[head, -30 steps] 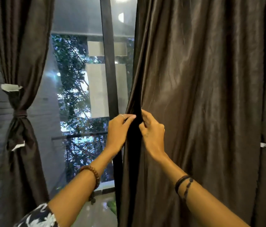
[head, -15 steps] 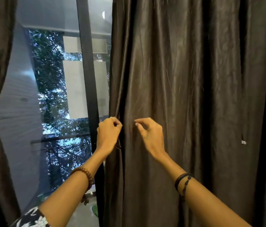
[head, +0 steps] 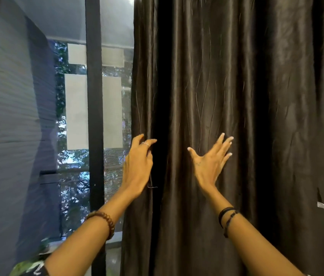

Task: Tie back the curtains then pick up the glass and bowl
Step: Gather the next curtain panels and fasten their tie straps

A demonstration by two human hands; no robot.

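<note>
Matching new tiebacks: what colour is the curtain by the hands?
Dark brown with a satin sheen, seen in the head view: curtain.

right hand (head: 209, 164) released, fingers now spread, left hand (head: 137, 166) grip apparently loosened, curtain (head: 236, 96) hanging flatter

A single head-worn view is given, aimed forward at a dark curtain (head: 236, 96) close ahead; a window frame (head: 95, 96) is seen at left.

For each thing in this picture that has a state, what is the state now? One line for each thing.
Right curtain: hanging loose, not tied back.
Left hand: open, fingers curled at the curtain's inner edge.
Right hand: open, fingers spread against the fabric.
Window: uncovered, trees visible outside.
Glass and bowl: not in view.
</note>
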